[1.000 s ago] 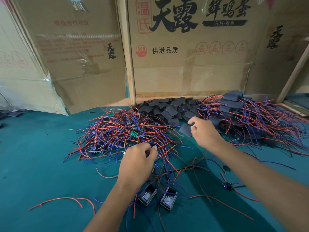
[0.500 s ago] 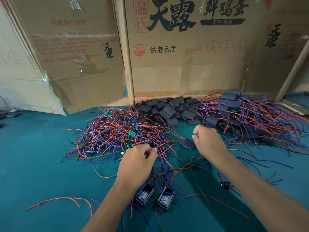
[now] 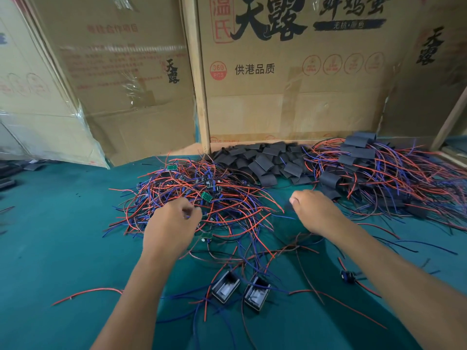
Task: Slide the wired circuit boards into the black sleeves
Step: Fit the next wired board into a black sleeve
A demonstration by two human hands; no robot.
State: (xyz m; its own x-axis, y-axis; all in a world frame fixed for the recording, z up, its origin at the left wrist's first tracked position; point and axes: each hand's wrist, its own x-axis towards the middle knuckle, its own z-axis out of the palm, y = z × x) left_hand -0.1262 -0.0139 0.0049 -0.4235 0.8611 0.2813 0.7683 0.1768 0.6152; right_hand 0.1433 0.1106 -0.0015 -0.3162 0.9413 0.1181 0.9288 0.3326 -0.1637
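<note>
The left hand [image 3: 174, 223] is pinching wires in the circuit-board tangle [image 3: 202, 198]. The right hand [image 3: 316, 210] is curling beside it; its grip's contents cannot be told. Black sleeves [image 3: 265, 162] are lying toward the surface's far edge, nearer the right hand.

view: just one cam, head-mounted, wide-angle
facing: forward and down over the green table [image 3: 50, 248], toward the cardboard boxes [image 3: 290, 72] at the back
closeness: pretty near, both forearms reach in from the bottom edge, wire pile [image 3: 202, 198] mid-frame
edges: straight lines bend toward the sides
overlap: nothing to share, single view
</note>
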